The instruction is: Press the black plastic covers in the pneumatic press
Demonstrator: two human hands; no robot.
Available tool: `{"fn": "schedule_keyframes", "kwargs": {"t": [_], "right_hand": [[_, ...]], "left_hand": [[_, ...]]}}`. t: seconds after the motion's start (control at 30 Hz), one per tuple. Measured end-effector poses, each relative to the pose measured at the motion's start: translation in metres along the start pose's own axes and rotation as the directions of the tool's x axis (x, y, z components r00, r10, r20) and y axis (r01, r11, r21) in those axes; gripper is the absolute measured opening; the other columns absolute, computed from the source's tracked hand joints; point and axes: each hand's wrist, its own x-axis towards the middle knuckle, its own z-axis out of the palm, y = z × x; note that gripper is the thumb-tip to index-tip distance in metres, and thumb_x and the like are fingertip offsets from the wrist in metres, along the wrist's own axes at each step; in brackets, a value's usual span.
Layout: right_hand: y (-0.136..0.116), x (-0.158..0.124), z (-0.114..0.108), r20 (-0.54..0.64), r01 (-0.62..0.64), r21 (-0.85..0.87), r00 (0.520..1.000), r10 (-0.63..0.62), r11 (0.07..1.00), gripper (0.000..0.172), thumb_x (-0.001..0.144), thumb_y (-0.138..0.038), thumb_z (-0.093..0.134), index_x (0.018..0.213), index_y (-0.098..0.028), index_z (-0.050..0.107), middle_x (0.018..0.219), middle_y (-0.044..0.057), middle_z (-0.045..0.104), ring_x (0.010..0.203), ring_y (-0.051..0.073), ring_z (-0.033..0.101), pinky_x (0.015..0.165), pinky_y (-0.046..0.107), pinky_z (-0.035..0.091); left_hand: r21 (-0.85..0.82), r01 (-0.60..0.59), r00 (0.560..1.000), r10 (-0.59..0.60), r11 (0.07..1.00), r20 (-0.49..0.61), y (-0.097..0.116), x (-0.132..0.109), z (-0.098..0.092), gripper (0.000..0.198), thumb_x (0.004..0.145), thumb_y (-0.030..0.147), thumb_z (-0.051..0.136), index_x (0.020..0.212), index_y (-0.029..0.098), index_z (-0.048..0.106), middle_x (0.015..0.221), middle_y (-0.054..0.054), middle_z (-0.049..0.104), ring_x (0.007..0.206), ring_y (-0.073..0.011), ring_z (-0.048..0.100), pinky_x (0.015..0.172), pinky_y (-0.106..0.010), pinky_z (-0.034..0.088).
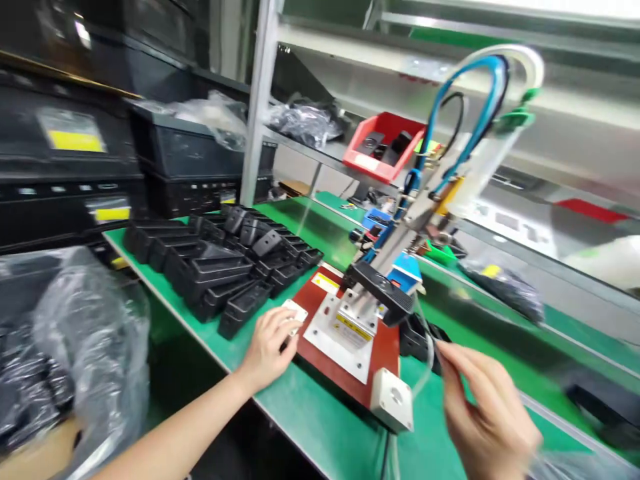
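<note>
Racking on all sides: black cases stacked on steel shelves (65,153) at far left, a red plastic bin (383,150) on the shelf behind. Green matted worktop (320,427) runs diagonally across view.

Left side of worktop: black plastic rectangular trays (215,267) packed in tight overlapping rows, close to the near edge. Looks like staging, within easy reach of the left hand. Clear plastic bag of black parts (85,360) sits off the near edge, lower left.

Centre: dark red base plate (385,353) with yellow warning labels, carrying a steel-and-white fixture plate (340,333). Black clamp head (380,291) hangs just over it on a metal pneumatic column (405,227), fed by blue and white air hoses (480,87) looping up top. Placement suggests the plate locates work under the head. White square plastic box (393,400) sits at the plate's near corner.

Left hand (270,350) rests at the plate's left edge, grip closed on a small white rectangular plate (295,313), fingers over it. Right hand (487,413) is at the near right of the worktop, fingers pinched together beside a thin clear tube (424,353) and a black part (417,337). Motion blur: cannot tell if that grip holds anything. Nothing sits under the clamp head that I can make out.
</note>
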Motion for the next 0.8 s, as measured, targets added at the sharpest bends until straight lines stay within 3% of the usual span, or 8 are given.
{"fn": "schedule_keyframes", "kwargs": {"t": [0.13, 0.27, 0.4, 0.6, 0.8], "right_hand": [[-0.001, 0.027, 0.039, -0.03, 0.113, 0.054, 0.993, -0.111, 0.992, 0.036, 0.085, 0.002, 0.057, 0.112, -0.02, 0.065, 0.099, 0.008, 0.069, 0.091, 0.022, 0.064, 0.08, 0.038, 0.053], [0.002, 0.042, 0.065, -0.019, 0.141, 0.037, 0.99, -0.141, 0.989, 0.033, 0.086, 0.001, 0.054, 0.109, -0.019, 0.066, 0.098, 0.008, 0.07, 0.091, 0.021, 0.063, 0.079, 0.037, 0.054], [0.003, 0.051, 0.071, 0.013, 0.13, 0.048, 0.991, -0.131, 0.99, 0.025, 0.089, -0.002, 0.054, 0.102, -0.019, 0.066, 0.094, 0.006, 0.071, 0.086, 0.019, 0.063, 0.078, 0.035, 0.054], [-0.006, 0.065, 0.077, 0.176, 0.04, 0.069, 0.983, -0.052, 0.997, 0.025, 0.094, -0.011, 0.045, 0.099, -0.019, 0.068, 0.091, 0.006, 0.07, 0.085, 0.021, 0.064, 0.076, 0.037, 0.054], [-0.008, 0.06, 0.08, 0.13, -0.074, -0.001, 0.989, 0.074, 0.997, 0.027, 0.097, -0.028, 0.048, 0.115, -0.017, 0.064, 0.12, 0.013, 0.064, 0.111, 0.025, 0.059, 0.092, 0.043, 0.051]], "left_hand": [[0.005, -0.032, 0.999, 0.032, 0.999, 0.017, 0.0, -0.002, -0.002, 0.023, 0.087, 0.012, 0.055, 0.108, 0.021, 0.059, 0.117, -0.008, 0.061, 0.115, -0.0262, 0.052, 0.094, -0.045, 0.045], [0.023, -0.046, 0.999, 0.046, 0.999, 0.014, 0.001, -0.002, -0.003, 0.023, 0.087, 0.012, 0.054, 0.108, 0.021, 0.059, 0.117, -0.008, 0.061, 0.114, -0.0258, 0.053, 0.093, -0.044, 0.046], [0.017, -0.045, 0.999, 0.045, 0.999, 0.001, 0.0, 0.0, -0.003, 0.021, 0.088, 0.013, 0.054, 0.106, 0.021, 0.06, 0.115, -0.008, 0.062, 0.112, -0.0251, 0.054, 0.092, -0.043, 0.047], [0.019, -0.035, 0.999, 0.035, 0.999, -0.002, 0.001, -0.002, -0.003, 0.02, 0.087, 0.014, 0.054, 0.105, 0.021, 0.061, 0.115, -0.009, 0.063, 0.112, -0.0248, 0.056, 0.093, -0.044, 0.048], [0.019, -0.041, 0.999, 0.041, 0.999, -0.014, 0.001, -0.002, -0.003, 0.021, 0.088, 0.013, 0.054, 0.106, 0.022, 0.061, 0.114, -0.008, 0.063, 0.112, -0.0247, 0.056, 0.092, -0.043, 0.049]]}}
